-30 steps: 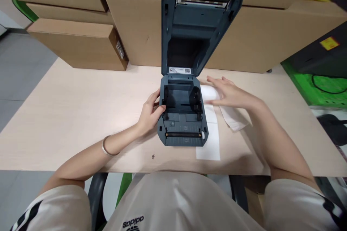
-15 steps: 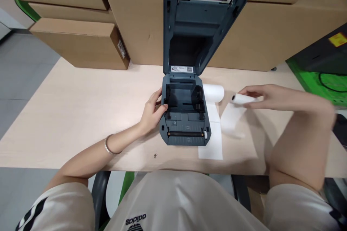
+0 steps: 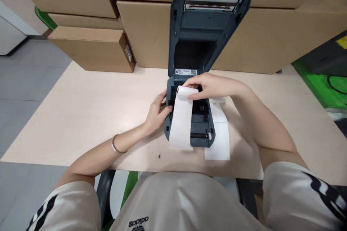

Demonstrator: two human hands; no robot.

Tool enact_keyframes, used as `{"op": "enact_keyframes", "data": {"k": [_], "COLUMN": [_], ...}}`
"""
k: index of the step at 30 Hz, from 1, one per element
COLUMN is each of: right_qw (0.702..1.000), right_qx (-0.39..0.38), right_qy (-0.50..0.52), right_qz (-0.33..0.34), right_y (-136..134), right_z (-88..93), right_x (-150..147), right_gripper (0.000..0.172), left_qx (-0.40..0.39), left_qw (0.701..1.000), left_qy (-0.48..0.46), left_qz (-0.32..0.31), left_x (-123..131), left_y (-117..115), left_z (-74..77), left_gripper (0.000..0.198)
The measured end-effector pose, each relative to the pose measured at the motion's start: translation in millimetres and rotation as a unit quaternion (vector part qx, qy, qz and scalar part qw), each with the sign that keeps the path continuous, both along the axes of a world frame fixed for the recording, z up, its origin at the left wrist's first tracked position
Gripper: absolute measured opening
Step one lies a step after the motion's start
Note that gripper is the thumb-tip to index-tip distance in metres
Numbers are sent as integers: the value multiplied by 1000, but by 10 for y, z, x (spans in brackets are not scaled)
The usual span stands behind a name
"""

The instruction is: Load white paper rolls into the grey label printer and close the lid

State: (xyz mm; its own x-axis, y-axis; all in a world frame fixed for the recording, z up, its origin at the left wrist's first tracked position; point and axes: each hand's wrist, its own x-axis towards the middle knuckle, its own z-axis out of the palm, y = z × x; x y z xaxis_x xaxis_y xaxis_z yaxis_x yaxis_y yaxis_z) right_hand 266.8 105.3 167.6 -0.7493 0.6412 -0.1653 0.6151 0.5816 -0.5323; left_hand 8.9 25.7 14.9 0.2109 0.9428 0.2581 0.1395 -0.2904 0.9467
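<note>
A dark blue-grey label printer (image 3: 200, 124) stands on the table with its lid (image 3: 200, 21) raised. My left hand (image 3: 158, 114) grips the printer's left side, thumb over the rim. My right hand (image 3: 207, 86) is closed on a small roll of white paper (image 3: 187, 93), held over the printer's open bay. The roll's loose strip hangs down across the bay's left part and past the front edge. To the printer's right lies a second white paper roll (image 3: 219, 100), mostly hidden by my right hand and wrist; its unrolled strip (image 3: 220, 133) lies on the table.
Large cardboard boxes (image 3: 148, 32) line the back of the table, close behind the lid. A flatter carton (image 3: 92, 50) stands at the back left. At the right are a green surface (image 3: 311, 83) and a dark cable. A small dark bit (image 3: 159, 156) lies near the front edge.
My right hand has carried the small paper roll leftward from the table's right side to over the printer's bay. My left hand keeps its hold on the printer. The view has shifted slightly.
</note>
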Motion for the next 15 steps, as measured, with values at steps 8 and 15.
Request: {"op": "enact_keyframes", "data": {"k": [8,15], "right_qw": [976,988], "right_qx": [200,132], "right_qy": [-86,86], "right_qz": [-14,-7], "right_y": [-127,-679], "right_z": [-451,-171], "right_x": [-187,275], "right_gripper": [46,54], "left_qx": [9,12], "left_qw": [1000,1000], "left_qy": [5,-2], "left_qz": [-2,-6], "left_x": [-7,1], "left_y": [15,3], "left_z": [-19,-12], "left_gripper": [68,68]}}
